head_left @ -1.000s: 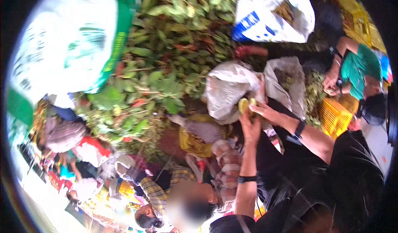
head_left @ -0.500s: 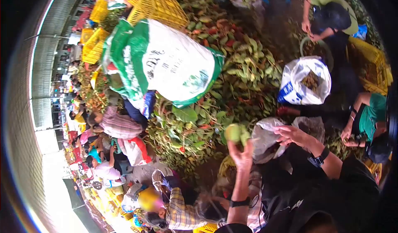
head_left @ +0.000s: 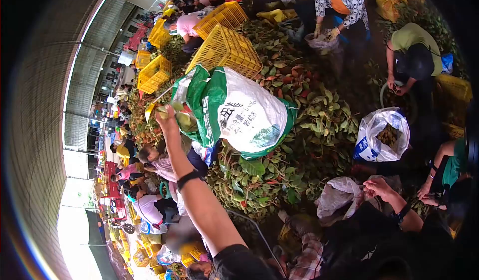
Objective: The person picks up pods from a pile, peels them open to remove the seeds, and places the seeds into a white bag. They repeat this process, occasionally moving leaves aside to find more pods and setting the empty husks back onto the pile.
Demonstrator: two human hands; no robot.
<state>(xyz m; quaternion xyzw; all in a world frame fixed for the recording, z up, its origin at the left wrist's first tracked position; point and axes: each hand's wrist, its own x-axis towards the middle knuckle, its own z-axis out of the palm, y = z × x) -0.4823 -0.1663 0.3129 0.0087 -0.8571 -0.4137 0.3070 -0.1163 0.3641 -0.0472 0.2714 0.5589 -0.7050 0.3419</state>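
Observation:
My left hand (head_left: 167,118) is stretched out to the mouth of the green and white sack (head_left: 249,115), with green leaves between its fingers. Some of the leaves look blurred. The sack lies on a big heap of green and reddish leaves (head_left: 312,105). At the lower right, my right hand (head_left: 377,187) is near a greyish plastic bag (head_left: 339,197), its fingers curled together; what they hold, if anything, is too small to make out.
A white and blue bag (head_left: 366,143) of small brown pieces stands at right. Yellow crates (head_left: 227,50) sit beyond the sack. A person in a green shirt (head_left: 414,38) bends over a basin (head_left: 386,98). Several other people crouch around the heap.
My left hand has moved from above the near side of the heap to the sack's mouth with the leaves. My right hand's fingers have closed. The view has shifted, showing more crates and people.

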